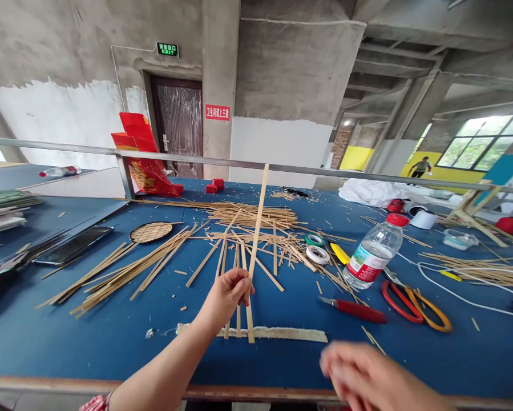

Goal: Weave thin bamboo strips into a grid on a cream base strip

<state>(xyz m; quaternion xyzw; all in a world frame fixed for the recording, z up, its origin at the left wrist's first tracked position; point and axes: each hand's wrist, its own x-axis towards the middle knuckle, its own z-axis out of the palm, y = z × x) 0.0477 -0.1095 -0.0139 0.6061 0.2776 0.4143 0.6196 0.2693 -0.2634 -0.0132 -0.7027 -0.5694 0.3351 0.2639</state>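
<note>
Strip of pale wood (259,222), long and flat, gripped near its lower end between the thumb and fingers of my left hand (233,288); its upper end crosses the metal rail (324,171) in this view, and its lower end crosses a cloth band (290,334) on the near part of the blue tabletop (145,354). Two narrower slats (238,318) also cross the band, just left of the strip. My right hand (359,371), blurred, is near the front edge with its fingers curled; whether it holds anything I cannot tell. Beyond my left hand, loose strips (251,214) form a dense heap, with a further bundle (132,271) spread to the left, near a round woven piece (151,232) and a dark phone (74,245). Right of the heap, a green tape roll (308,240) lies just beside a white tape roll (324,260); next come a yellow tool (339,253) and an upright, red-capped bottle (374,251). Nearer to me lie a red-handled knife (361,311), blade pointing left, and scissors (414,318) with one red and one orange handle
</note>
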